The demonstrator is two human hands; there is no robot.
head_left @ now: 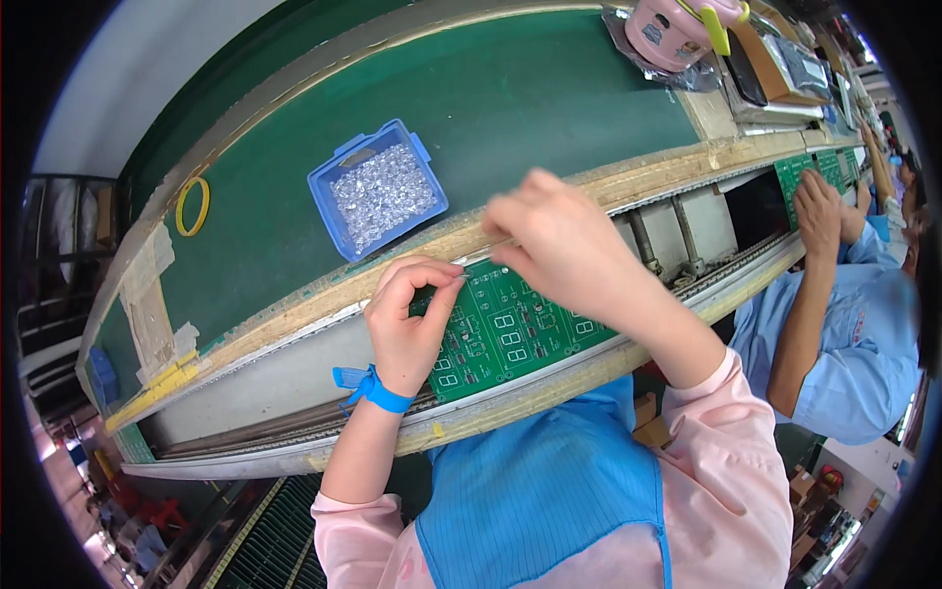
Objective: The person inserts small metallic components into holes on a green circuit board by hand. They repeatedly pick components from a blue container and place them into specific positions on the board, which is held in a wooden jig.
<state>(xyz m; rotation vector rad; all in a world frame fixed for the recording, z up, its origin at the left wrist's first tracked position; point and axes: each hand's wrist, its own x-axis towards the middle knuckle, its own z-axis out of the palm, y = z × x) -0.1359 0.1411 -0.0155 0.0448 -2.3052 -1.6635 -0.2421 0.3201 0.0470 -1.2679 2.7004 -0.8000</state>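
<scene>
A green circuit board [540, 358] with several white digit-shaped outlines lies on the rail in front of me. At its upper left corner, my left hand [412, 319] has thumb and forefinger pinched together; whatever is between the tips is too small to name. A blue band circles that wrist. Over the board's upper edge hovers my right hand [549, 240], its fingers curled in and slightly blurred, their tips partly hidden. Beyond the wooden ledge, a blue plastic bin [330, 211] holds a heap of small clear parts [385, 191].
A wooden ledge [608, 191] runs between the rail and the green worktop [510, 103]. On the worktop lie a yellow tape ring [193, 206] and a pink bucket [677, 34]. At right, a co-worker in blue [834, 334] reaches over another green board [793, 182].
</scene>
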